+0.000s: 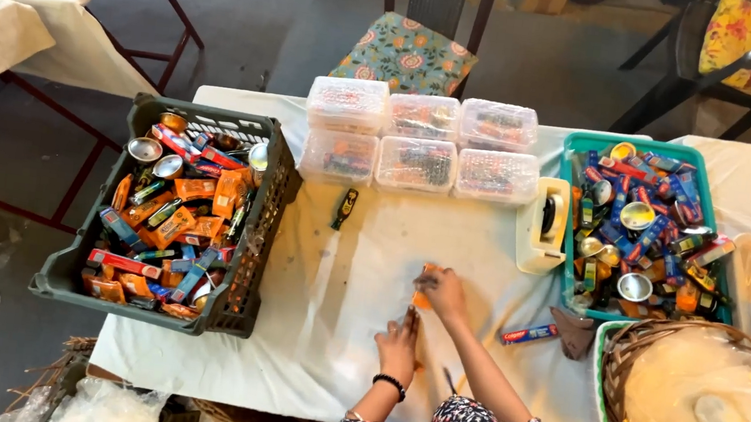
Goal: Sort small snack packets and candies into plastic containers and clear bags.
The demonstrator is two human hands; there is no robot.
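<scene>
The right hand point(444, 291) pinched a small orange packet point(423, 298) lying on the white tablecloth point(360, 265) between the dark crate point(240, 304) and the teal basket point(569, 213). The left hand point(400, 339) rested flat just beside it, fingers together, holding nothing.

matt cloth table cover point(360, 265), wicker basket point(650, 338), plastic crate point(267, 227)

Crate point(62, 271) left, tub point(577, 148) right

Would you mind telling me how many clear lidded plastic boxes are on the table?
6 clear boxes, in two rows of three at the table's far edge; none seems hidden.
</scene>
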